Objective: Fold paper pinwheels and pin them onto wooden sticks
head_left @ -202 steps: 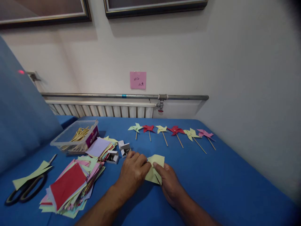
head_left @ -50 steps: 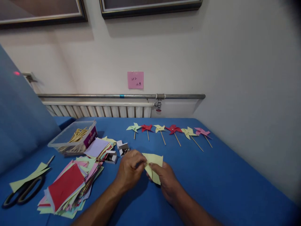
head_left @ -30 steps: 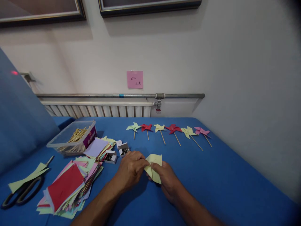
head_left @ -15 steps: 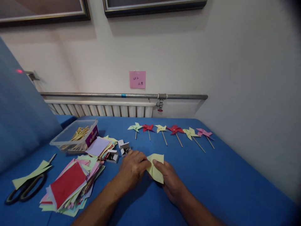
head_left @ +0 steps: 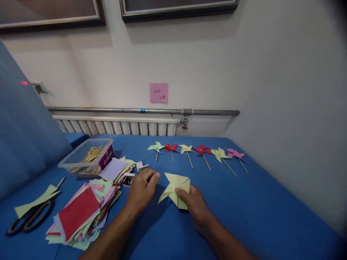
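A pale yellow-green paper pinwheel (head_left: 173, 185), partly folded with its points sticking out, lies on the blue table (head_left: 244, 209) in front of me. My right hand (head_left: 194, 205) pins its middle down with the fingertips closed on the folded flaps. My left hand (head_left: 141, 189) is off the paper, a little to its left. Its fingers are loosely extended with nothing in them, and they hover by the small white pin boxes (head_left: 141, 167).
Several finished pinwheels on sticks (head_left: 199, 151) lie in a row at the back. A clear plastic box of wooden sticks (head_left: 88, 158) stands at the left, with a pile of coloured paper squares (head_left: 81, 211) and black scissors (head_left: 28, 218) nearer me. A radiator (head_left: 116, 126) runs along the wall.
My left hand has let go of the paper and moved left toward the pin boxes. The paper's flaps have sprung open into points; my right hand still holds it.
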The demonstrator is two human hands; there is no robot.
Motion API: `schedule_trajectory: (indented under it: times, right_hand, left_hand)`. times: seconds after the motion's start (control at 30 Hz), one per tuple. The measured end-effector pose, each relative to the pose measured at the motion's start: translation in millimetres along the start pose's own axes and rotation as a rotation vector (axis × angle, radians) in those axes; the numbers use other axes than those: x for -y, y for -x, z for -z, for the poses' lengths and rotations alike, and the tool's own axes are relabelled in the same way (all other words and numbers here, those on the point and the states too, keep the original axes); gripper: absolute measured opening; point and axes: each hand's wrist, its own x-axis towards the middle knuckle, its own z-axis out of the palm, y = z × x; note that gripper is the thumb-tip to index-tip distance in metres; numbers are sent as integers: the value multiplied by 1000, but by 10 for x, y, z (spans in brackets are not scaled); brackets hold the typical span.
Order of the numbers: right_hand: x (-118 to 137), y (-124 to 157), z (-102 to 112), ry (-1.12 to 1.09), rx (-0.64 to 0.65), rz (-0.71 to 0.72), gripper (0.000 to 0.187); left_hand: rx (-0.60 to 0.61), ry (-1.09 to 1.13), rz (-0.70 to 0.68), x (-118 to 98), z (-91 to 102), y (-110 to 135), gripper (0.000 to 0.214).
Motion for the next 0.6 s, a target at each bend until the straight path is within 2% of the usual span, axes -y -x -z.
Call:
schedule_trajectory:
  times: [0.03,0.1,0.2,0.27,0.37,0.6]
  right_hand:
    - [4,1,3,11,9,6,41]
    - [13,-3,4,35,34,8,42]
    - [29,-12,-4,106,48,18,43]
    - [46,-9,-12,175,46,21,40]
    - [71,6,-18,262,47,25,36]
    - [62,-6,8,303,97,-18,38]
  left_hand:
    - [13,105,119,11,4,-19,35]
    - [130,325,301,32,-24,-28,43]
    - [318,528,460,41,-138,34,43]
    - [359,608,515,38,-228,90,34]
    - [356,682,571,35,-321,134,28]
    - [368,722,641,-41,-296,123,28]
